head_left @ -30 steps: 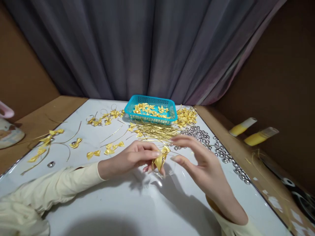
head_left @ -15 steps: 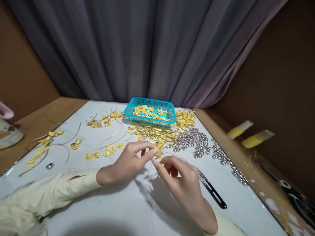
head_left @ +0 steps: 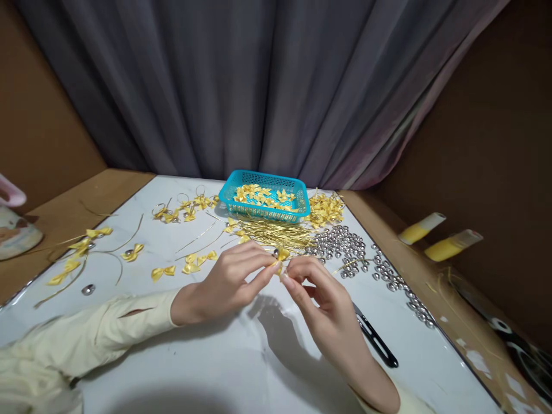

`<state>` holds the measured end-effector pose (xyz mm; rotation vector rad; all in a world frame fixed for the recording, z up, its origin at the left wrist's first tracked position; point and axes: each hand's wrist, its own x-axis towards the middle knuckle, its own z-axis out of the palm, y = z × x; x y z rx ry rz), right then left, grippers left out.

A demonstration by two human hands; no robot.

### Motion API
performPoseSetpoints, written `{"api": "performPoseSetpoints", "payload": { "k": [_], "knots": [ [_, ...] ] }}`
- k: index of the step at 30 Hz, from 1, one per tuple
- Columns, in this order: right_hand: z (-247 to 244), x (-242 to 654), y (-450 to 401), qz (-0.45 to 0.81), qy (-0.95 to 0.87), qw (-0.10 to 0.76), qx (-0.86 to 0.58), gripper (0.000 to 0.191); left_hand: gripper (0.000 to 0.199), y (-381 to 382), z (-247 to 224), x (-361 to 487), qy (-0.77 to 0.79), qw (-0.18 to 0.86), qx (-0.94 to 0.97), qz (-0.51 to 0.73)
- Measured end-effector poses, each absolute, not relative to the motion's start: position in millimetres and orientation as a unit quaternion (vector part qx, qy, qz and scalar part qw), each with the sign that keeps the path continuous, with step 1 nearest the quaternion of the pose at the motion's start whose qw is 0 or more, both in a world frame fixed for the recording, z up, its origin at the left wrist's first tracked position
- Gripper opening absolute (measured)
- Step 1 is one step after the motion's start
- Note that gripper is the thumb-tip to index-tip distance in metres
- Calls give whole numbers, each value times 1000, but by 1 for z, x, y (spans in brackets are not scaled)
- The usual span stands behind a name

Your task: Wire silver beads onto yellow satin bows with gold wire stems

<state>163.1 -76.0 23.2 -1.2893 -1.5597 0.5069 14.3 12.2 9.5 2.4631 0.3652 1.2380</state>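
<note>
Above the middle of the white board, my left hand pinches a small yellow bow with a silver bell beside it. My right hand is closed at the bow's right side, its thumb and index fingertips pressed together against the bow's lower edge; the fingers hide the exact grip. Behind the hands lies a bundle of gold twist ties. Silver bells are heaped to the right of it, and several finished-looking bows lie to the left.
A blue basket of yellow bows stands at the back, with a bow pile beside it. A black-handled knife lies by my right wrist. Two yellow tubes and dark scissors are at right, a mug at left.
My right hand has moved slightly right and up, with its fingertips now against the bow. The bow sits lower between both hands, more covered by the fingers.
</note>
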Motion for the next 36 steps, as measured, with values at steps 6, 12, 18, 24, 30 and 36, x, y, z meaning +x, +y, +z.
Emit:
{"api": "performPoseSetpoints", "payload": {
  "k": [6, 12, 18, 24, 30, 36],
  "knots": [
    [10, 164, -78, 53, -731, 454, -506, 14, 13, 13, 9, 14, 126, 136, 889, 419],
    [4, 166, -78, -26, -766, 415, -491, 18, 17, 14, 10, 12, 130, 114, 905, 389],
    [11, 167, -80, 0, -747, 435, -503, 18, 20, 14, 12, 11, 136, 106, 910, 378],
    [25, 169, -79, 129, -649, 492, -566, 18, 22, 14, 14, 11, 128, 96, 915, 371],
    [17, 166, -80, 63, -734, 456, -499, 17, 21, 15, 14, 12, 126, 112, 914, 368],
    [6, 177, -75, -35, -769, 370, -520, 21, 21, 16, 17, 12, 149, 176, 902, 365]
  ]
}}
